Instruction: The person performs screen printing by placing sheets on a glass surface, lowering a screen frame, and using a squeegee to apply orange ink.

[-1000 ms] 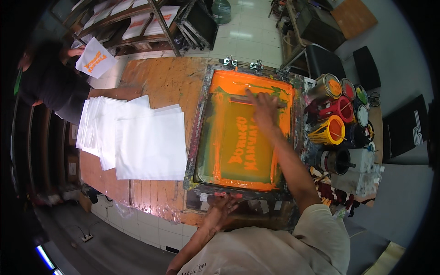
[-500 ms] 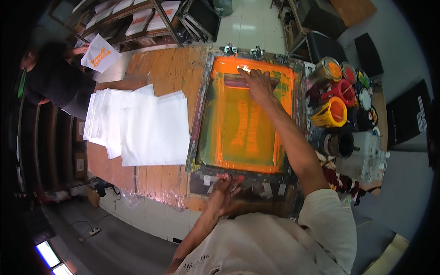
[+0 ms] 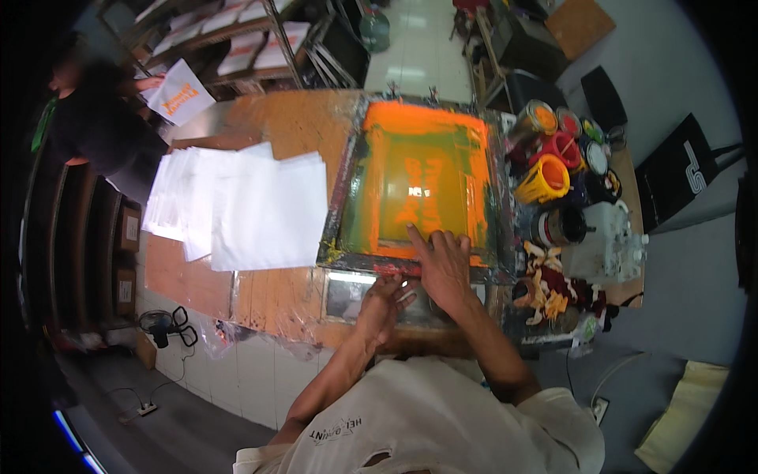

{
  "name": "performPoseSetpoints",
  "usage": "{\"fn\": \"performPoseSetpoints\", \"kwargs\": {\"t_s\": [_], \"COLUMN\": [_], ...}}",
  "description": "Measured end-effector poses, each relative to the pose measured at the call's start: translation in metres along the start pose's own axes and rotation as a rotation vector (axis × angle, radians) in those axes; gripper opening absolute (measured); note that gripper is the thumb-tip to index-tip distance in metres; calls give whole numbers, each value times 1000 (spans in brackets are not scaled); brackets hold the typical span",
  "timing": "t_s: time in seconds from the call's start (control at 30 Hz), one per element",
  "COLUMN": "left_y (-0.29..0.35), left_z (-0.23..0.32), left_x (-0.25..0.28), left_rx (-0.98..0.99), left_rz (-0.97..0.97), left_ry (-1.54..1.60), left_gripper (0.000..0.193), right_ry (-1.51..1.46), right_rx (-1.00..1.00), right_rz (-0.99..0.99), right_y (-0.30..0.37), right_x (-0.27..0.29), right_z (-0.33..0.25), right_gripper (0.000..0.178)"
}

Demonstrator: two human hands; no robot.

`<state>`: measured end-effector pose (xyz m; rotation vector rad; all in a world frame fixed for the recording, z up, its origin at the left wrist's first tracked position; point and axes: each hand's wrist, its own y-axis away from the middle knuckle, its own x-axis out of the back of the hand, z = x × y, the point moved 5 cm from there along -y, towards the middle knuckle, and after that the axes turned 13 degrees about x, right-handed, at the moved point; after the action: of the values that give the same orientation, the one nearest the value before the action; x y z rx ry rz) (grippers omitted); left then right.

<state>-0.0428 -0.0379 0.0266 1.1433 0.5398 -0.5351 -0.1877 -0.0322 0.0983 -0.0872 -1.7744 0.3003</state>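
The right hand (image 3: 442,265) is over the near end of a flat, rectangular screen (image 3: 369,178), its index finger stretched forward and the others bent; whatever lies under the palm is hidden, so I cannot tell if it grips anything. The left hand (image 3: 384,304) is just beside it, fingers loosely curled at the near edge of the dark, paint-crusted frame (image 3: 335,207); whether it grips that edge, I cannot tell.

The screen stretches ahead of both hands, its mesh smooth, olive and a little glossy, with streaky orange lettering in the middle. Thick, wet-looking orange ink (image 3: 426,115) bands its far end and smears down the side right of the right hand. Metal clamps (image 3: 433,95) stand beyond.

Left of the left hand, thin, smooth white sheets (image 3: 268,209) overlap in an uneven pile on the scuffed wooden table (image 3: 272,118). Right of the right hand are a drip-streaked yellow cup (image 3: 537,183), a round dark jar (image 3: 557,227), a clear plastic jug (image 3: 612,249) and crumpled, stained rags (image 3: 553,292). Far ahead and left, a co-worker (image 3: 103,110) holds a limp white sheet with orange print.
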Motion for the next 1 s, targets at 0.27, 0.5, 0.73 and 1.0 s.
{"fn": "performPoseSetpoints", "kwargs": {"t_s": [0.27, 0.5, 0.73, 1.0], "left_y": [75, 234, 272, 125], "left_z": [58, 63, 76, 34], "left_x": [-88, -154, -177, -56], "left_rx": [-165, -526, -722, -648], "left_rz": [-320, -1244, -1552, -215], "left_ry": [-11, -481, -344, -700], "left_gripper": [37, 34, 25, 28], "right_ry": [212, 141, 103, 38], "right_rx": [140, 134, 93, 64], "right_rz": [365, 379, 351, 333], "right_y": [-61, -114, -159, -186], "right_x": [92, 153, 195, 210], "right_z": [6, 34, 54, 74], "right_gripper": [57, 47, 43, 53]}}
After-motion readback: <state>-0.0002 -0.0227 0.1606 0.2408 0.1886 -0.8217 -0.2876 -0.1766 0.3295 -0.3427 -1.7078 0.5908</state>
